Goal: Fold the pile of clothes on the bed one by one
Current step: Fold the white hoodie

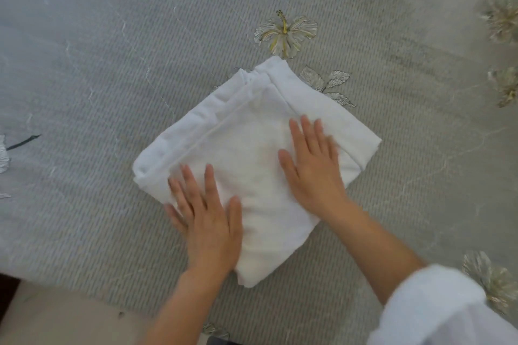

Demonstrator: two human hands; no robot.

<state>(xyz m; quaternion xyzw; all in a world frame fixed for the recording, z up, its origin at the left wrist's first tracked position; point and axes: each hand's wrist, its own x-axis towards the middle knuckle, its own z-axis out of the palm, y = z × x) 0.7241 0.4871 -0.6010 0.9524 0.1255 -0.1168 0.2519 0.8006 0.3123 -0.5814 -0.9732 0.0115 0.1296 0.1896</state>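
Folded garment: white cloth [252, 154] folded into a thick, roughly square packet. It lies flat on the bedspread [112, 64] just below the hibiscus print [284, 32], with its far corner almost at the print's lower petals.
Kind of garment: cannot tell, because the folds hide its shape. Only a long hem or seam band shows, running along the packet's side down and to the left of the hibiscus print.
Left hand [208, 221]: released and flat, fingers straight and spread. It presses the packet's corner farthest from the hibiscus print, with the little finger at or just over the packet's edge.
Right hand [314, 165]: released and flat, palm down, fingers straight. It presses the packet below and slightly right of the hibiscus print, and its fingertips are a little blurred.
Hidden: a leaf print [330, 84] just below and right of the hibiscus print is partly covered by the packet's edge.
Cut off: flower prints [501, 17] far right of the hibiscus print run out of the picture. A white sleeve [437, 308] well below and right of it is cropped by the corner and overlaps another flower.
Edges: the bed's near edge lies far below and left of the hibiscus print, with pale floor [56, 316] beyond it.
Open room: bedspread shows on every side of the packet, with the broadest stretch left of the hibiscus print.
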